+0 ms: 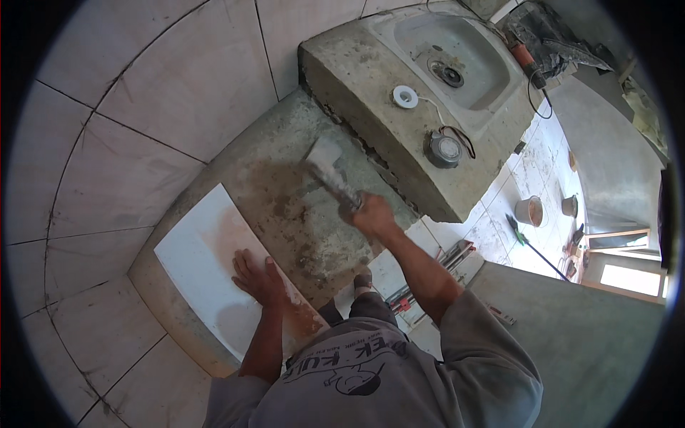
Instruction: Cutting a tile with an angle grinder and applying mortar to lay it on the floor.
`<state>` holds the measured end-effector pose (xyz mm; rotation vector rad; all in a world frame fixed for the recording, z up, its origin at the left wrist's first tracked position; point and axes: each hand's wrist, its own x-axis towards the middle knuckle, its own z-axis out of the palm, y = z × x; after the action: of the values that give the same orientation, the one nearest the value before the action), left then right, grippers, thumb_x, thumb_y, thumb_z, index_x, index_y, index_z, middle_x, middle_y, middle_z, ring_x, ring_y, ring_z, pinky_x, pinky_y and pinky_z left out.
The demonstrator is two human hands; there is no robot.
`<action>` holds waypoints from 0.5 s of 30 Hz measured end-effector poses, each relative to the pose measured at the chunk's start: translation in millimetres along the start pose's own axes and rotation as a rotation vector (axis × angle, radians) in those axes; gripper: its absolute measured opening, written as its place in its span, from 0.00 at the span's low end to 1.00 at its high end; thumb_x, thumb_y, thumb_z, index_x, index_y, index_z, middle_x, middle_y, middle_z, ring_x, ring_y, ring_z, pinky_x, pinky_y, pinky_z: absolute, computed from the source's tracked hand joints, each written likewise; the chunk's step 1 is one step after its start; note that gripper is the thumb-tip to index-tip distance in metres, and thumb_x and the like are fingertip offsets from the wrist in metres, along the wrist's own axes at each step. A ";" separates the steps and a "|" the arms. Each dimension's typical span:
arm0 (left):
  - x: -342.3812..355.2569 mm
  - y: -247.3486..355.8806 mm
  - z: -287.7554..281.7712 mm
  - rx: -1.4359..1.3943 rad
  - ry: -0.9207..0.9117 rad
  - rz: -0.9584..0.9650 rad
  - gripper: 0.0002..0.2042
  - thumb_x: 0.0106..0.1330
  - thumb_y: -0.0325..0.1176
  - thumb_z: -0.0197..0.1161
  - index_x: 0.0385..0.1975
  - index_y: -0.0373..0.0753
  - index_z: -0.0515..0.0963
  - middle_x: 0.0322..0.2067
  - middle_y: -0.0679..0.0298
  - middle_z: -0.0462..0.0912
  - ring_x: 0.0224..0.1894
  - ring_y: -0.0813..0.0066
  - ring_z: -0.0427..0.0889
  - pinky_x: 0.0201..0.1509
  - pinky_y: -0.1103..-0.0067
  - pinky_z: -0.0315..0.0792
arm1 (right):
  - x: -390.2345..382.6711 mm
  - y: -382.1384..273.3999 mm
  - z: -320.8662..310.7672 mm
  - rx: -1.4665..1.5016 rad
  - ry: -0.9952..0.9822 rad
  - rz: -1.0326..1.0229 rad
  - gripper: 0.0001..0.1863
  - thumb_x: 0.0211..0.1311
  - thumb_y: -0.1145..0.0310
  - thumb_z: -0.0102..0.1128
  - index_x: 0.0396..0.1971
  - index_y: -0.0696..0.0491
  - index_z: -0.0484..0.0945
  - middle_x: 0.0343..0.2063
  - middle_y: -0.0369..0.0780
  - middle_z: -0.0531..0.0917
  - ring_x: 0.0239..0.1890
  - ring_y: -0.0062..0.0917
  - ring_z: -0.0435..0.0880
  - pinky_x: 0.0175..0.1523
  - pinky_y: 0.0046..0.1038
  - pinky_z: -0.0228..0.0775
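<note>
My left hand [258, 279] lies on a large white tile [203, 246], its fingers spread over the surface. Reddish dust smears the tile near the fingers and along its lower right end. My right hand [372, 216] is wrapped round the handle of a dusty, brush-like tool [330, 175]. The tool's broad, pale head is over the rough concrete ledge [292, 221], and motion blur hides its exact kind. Dark, damp-looking stains and crumbs mark the concrete between both hands.
A concrete counter with a sink [457, 60] rises at the far right. On it are a white ring-shaped roll [405, 97], a round grey device [444, 150] and a corded power tool [526, 60]. Wall tiles [178, 78] line the left. Buckets [529, 211] and a tile cutter [435, 278] are on the floor.
</note>
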<state>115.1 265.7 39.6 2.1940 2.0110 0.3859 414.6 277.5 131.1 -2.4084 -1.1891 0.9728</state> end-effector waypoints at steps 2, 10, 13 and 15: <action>3.9 0.3 0.3 0.000 0.026 0.004 0.27 0.68 0.45 0.49 0.64 0.41 0.55 0.66 0.56 0.55 0.68 0.54 0.51 0.65 0.46 0.43 | -12.6 -10.1 -7.2 0.007 -0.016 -0.076 0.19 0.50 0.57 0.56 0.40 0.52 0.79 0.35 0.50 0.82 0.41 0.44 0.80 0.48 0.40 0.71; 6.8 4.0 9.1 -0.019 0.042 0.020 0.29 0.66 0.43 0.52 0.64 0.40 0.55 0.65 0.56 0.55 0.68 0.52 0.52 0.64 0.46 0.45 | -2.0 29.5 24.6 -0.046 0.011 0.118 0.24 0.47 0.53 0.60 0.41 0.54 0.78 0.32 0.52 0.82 0.40 0.45 0.81 0.47 0.39 0.71; 1.4 -1.4 2.5 0.015 0.032 0.013 0.29 0.66 0.43 0.51 0.64 0.40 0.55 0.65 0.55 0.56 0.68 0.53 0.52 0.64 0.46 0.45 | -18.5 7.5 16.2 -0.076 0.040 -0.009 0.22 0.47 0.54 0.59 0.39 0.55 0.79 0.32 0.52 0.82 0.40 0.45 0.81 0.46 0.38 0.72; 2.7 -2.4 0.7 0.015 0.031 0.003 0.29 0.66 0.44 0.51 0.64 0.40 0.55 0.65 0.55 0.56 0.68 0.53 0.52 0.64 0.46 0.45 | -25.6 -6.1 -1.8 -0.017 -0.073 -0.125 0.21 0.48 0.56 0.56 0.39 0.55 0.78 0.37 0.52 0.81 0.42 0.45 0.80 0.48 0.41 0.71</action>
<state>113.2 268.6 38.5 2.2142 2.0329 0.4096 401.1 261.3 147.0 -2.2975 -1.3612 1.0232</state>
